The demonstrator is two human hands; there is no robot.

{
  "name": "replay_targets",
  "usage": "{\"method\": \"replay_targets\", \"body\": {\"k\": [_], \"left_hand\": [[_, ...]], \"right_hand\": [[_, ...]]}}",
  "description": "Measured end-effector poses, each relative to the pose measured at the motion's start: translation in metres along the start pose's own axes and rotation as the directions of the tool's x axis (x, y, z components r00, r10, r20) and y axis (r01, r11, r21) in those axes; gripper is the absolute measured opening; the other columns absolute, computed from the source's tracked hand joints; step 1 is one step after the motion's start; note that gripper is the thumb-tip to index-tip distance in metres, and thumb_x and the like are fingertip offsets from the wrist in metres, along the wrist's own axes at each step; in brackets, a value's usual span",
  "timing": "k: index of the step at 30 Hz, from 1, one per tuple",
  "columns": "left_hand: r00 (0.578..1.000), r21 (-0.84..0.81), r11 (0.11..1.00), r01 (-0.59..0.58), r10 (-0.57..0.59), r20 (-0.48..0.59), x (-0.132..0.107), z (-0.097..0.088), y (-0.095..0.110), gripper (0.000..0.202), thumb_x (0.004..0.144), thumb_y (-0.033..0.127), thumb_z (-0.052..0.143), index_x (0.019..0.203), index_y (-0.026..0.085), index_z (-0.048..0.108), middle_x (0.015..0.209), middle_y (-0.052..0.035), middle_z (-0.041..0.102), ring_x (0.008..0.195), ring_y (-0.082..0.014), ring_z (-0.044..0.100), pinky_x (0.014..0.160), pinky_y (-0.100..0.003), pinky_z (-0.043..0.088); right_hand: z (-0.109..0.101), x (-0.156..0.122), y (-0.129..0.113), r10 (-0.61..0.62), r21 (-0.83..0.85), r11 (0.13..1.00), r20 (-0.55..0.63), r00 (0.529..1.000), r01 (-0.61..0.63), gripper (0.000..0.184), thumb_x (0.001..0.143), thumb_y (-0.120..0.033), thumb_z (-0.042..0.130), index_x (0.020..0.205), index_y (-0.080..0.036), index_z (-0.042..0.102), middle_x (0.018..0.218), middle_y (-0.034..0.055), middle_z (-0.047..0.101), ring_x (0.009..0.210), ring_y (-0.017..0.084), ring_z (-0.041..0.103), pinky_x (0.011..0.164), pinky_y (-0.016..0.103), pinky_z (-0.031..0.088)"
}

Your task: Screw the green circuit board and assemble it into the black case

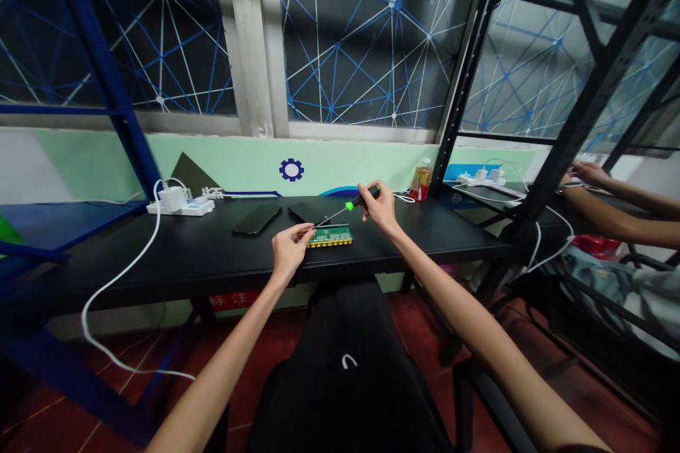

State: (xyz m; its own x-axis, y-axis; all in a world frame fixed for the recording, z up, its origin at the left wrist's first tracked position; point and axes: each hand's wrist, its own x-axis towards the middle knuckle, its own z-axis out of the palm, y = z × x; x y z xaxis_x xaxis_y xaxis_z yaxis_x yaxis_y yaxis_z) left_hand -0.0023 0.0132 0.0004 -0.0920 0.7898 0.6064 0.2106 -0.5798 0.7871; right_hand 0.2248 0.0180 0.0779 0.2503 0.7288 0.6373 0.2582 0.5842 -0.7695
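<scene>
My right hand (380,207) grips a screwdriver (349,205) by its black and green handle. The shaft slants down to the left, and its tip ends close to the fingers of my left hand (290,251). Those fingers are pinched together at the left end of a green circuit board (333,234) with a yellow toothed front edge. What they pinch, a small part or the board's end, is hidden. Behind the board lies a flat dark object (307,212).
A black phone (257,219) lies on the black table (212,255), left of the board. Further left is a white power strip (185,207) with a dangling cable. A drink bottle (421,180) stands at the back right. At far right, another person's arms (610,205) reach over a neighbouring desk.
</scene>
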Motion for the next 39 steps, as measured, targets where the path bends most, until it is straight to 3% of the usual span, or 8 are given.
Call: {"method": "replay_targets", "body": {"k": [7, 15, 22, 27, 33, 39], "left_hand": [[0.996, 0.146, 0.986, -0.085, 0.086, 0.002, -0.002, -0.001, 0.006, 0.019, 0.078, 0.033, 0.068, 0.085, 0.018, 0.077, 0.082, -0.0061, 0.077, 0.076, -0.0226, 0.072, 0.073, -0.032, 0.056], [0.989, 0.283, 0.948, -0.142, 0.149, -0.002, -0.007, 0.0, 0.016, 0.015, 0.08, 0.024, 0.063, 0.085, 0.021, 0.077, 0.083, -0.0025, 0.078, 0.071, -0.0194, 0.07, 0.072, -0.029, 0.055], [0.959, 0.439, 0.86, -0.262, 0.282, 0.02, -0.011, 0.003, 0.012, 0.019, 0.084, 0.021, 0.06, 0.094, 0.023, 0.076, 0.096, -0.006, 0.077, 0.091, -0.0254, 0.071, 0.086, -0.036, 0.052], [0.963, 0.468, 0.849, -0.246, 0.27, 0.015, -0.011, 0.003, 0.013, 0.026, 0.084, 0.019, 0.06, 0.106, 0.023, 0.074, 0.098, -0.0057, 0.076, 0.095, -0.0259, 0.069, 0.088, -0.036, 0.051], [0.977, 0.461, 0.863, -0.209, 0.202, 0.064, 0.002, -0.01, 0.009, 0.054, 0.077, 0.016, 0.067, 0.13, 0.024, 0.063, 0.111, -0.0055, 0.073, 0.097, -0.0251, 0.069, 0.089, -0.034, 0.052], [0.975, 0.508, 0.832, -0.223, 0.189, 0.119, 0.021, -0.031, -0.005, 0.039, 0.075, 0.021, 0.07, 0.114, 0.023, 0.073, 0.117, -0.0075, 0.071, 0.108, -0.029, 0.066, 0.096, -0.039, 0.05]], "right_hand": [[-0.005, -0.002, -0.012, -0.074, -0.058, 0.995, 0.042, 0.996, 0.076, 0.041, 0.082, -0.063, 0.062, 0.082, -0.025, 0.049, 0.045, -0.0091, 0.051, 0.03, 0.01, 0.047, 0.03, 0.02, 0.033], [-0.007, -0.009, -0.037, -0.234, -0.167, 0.952, 0.15, 0.961, 0.258, 0.034, 0.088, -0.057, 0.06, 0.085, -0.024, 0.05, 0.049, -0.0077, 0.049, 0.037, 0.009, 0.046, 0.04, 0.021, 0.034], [-0.003, -0.01, -0.05, -0.269, -0.187, 0.932, 0.212, 0.939, 0.309, 0.033, 0.088, -0.056, 0.059, 0.087, -0.025, 0.05, 0.052, -0.007, 0.047, 0.043, 0.011, 0.047, 0.044, 0.021, 0.033], [-0.001, -0.009, -0.052, -0.279, -0.2, 0.926, 0.205, 0.938, 0.32, 0.036, 0.088, -0.06, 0.057, 0.087, -0.025, 0.05, 0.055, -0.0057, 0.048, 0.046, 0.011, 0.048, 0.044, 0.021, 0.035], [0.006, 0.009, -0.044, -0.272, -0.233, 0.919, 0.205, 0.94, 0.317, 0.039, 0.089, -0.063, 0.054, 0.087, -0.025, 0.049, 0.056, -0.0043, 0.049, 0.048, 0.011, 0.05, 0.044, 0.022, 0.037], [0.025, 0.027, -0.034, -0.281, -0.208, 0.914, 0.294, 0.913, 0.348, 0.034, 0.089, -0.058, 0.057, 0.085, -0.025, 0.047, 0.057, -0.0054, 0.048, 0.047, 0.01, 0.045, 0.045, 0.022, 0.034]]}}
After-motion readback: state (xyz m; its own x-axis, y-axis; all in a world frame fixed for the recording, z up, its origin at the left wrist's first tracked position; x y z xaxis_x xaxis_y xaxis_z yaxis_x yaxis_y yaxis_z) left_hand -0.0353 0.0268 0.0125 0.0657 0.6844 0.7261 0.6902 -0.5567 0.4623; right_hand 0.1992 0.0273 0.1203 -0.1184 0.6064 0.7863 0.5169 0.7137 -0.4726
